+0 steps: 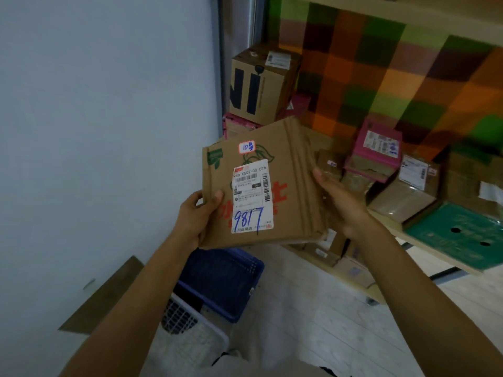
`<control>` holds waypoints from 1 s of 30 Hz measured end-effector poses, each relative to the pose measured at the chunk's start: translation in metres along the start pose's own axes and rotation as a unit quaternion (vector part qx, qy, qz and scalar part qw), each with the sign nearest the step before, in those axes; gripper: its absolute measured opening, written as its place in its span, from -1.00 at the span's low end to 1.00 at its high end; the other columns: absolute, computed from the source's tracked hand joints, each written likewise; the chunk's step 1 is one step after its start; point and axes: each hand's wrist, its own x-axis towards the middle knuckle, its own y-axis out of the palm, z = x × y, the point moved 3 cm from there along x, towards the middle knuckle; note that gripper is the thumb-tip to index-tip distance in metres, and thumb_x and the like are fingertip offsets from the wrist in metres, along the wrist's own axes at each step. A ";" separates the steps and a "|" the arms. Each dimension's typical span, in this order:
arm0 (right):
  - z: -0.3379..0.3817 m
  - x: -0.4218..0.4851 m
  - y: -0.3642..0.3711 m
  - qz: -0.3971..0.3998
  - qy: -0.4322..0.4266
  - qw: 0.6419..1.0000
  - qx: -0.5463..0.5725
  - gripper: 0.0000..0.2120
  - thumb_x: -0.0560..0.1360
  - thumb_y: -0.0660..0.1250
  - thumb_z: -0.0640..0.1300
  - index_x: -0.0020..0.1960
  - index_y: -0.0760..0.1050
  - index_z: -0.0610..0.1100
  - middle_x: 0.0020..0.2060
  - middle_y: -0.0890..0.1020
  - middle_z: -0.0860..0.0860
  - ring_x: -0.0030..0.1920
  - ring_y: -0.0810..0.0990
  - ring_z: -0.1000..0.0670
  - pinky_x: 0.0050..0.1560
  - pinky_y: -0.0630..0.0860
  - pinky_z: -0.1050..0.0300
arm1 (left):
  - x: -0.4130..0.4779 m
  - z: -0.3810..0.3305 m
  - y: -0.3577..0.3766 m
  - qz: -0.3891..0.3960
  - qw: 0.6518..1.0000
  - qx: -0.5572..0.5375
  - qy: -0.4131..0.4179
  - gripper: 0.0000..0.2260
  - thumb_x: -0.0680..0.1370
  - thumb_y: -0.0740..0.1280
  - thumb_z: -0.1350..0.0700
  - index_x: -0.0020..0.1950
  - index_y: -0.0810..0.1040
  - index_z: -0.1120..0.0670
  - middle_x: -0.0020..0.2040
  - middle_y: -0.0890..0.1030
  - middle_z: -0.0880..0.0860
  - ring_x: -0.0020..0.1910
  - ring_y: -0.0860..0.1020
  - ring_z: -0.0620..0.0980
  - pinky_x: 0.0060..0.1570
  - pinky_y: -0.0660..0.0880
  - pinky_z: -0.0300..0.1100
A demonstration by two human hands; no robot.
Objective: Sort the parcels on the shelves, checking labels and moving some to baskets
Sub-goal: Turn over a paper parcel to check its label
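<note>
pale wall (95, 131) fills the left side, and a blurred checkered backdrop (381, 77) of green, orange and brown sits behind the shelves (394, 232), which the right edge cuts off. boxes crowd the shelves, and those on the lower board are half hidden and too soft to count. on the floor stand two baskets. one is a blue basket (226, 281), its top covered by the parcel, and one is a white basket (190, 330), partly behind the left forearm. one flat cardboard parcel (294, 186) is held up in front of the shelves and above the blue basket, printed face to the camera. the left hand (196, 216) grasps its left edge, thumb pressed on the front and fingers out of sight behind. the right hand (340, 197) grasps the right edge, thumb against it and the other fingers hidden behind the card. one white label (251, 197) bears "9817" in blue pen, but its small print is unreadable. above it sits one small sticker (246, 147).
</note>
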 end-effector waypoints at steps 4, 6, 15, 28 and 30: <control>-0.004 -0.004 0.003 0.093 0.062 0.989 0.101 -0.16 0.01 0.72 0.17 0.19 0.63 -0.16 0.16 0.67 -0.17 0.10 0.69 -0.13 -0.04 0.66 -0.02 | 0.009 -0.006 0.005 0.039 0.999 0.031 0.019 -0.66 0.56 0.38 -0.03 0.27 0.49 0.08 -0.01 0.67 0.04 -0.20 0.68 -0.12 -0.33 0.59 -0.27; -0.005 -0.004 -0.001 0.084 0.056 0.989 0.109 -0.18 -0.05 0.73 0.16 0.14 0.67 -0.15 0.13 0.68 -0.17 0.07 0.70 -0.13 -0.08 0.67 -0.01 | 0.012 -0.006 0.014 0.051 0.997 0.052 0.019 -0.63 0.56 0.37 -0.08 0.28 0.49 0.07 0.07 0.66 0.06 -0.07 0.66 -0.04 -0.18 0.60 -0.20; -0.007 -0.026 -0.015 -0.085 -0.027 0.995 0.039 -0.72 0.47 0.47 -0.12 0.17 0.61 -0.10 0.07 0.71 -0.12 0.08 0.70 -0.14 0.12 0.61 -0.11 | 0.007 0.020 0.073 0.049 0.989 0.131 0.042 -0.75 0.66 0.22 0.02 0.30 0.42 0.07 0.04 0.58 0.01 0.05 0.58 0.01 0.08 0.52 -0.10; -0.001 -0.058 -0.054 -0.100 -0.084 0.991 -0.038 -0.32 0.39 0.33 0.41 0.42 0.43 0.13 0.25 0.61 0.05 0.21 0.61 0.01 0.27 0.55 -0.08 | -0.065 0.011 0.202 0.275 0.960 0.013 0.060 -0.21 0.38 0.46 -0.17 0.54 0.22 -0.09 0.33 0.54 -0.01 0.22 0.59 -0.07 0.05 0.60 -0.25; 0.000 -0.063 -0.059 -0.084 -0.063 0.994 -0.020 -0.17 0.30 0.27 0.54 0.45 0.40 0.14 0.27 0.60 0.05 0.22 0.61 0.01 0.27 0.55 -0.10 | -0.067 0.016 0.205 0.264 0.964 0.002 0.039 -0.32 0.40 0.42 -0.11 0.49 0.32 -0.04 0.29 0.58 0.02 0.16 0.62 -0.08 0.02 0.60 -0.25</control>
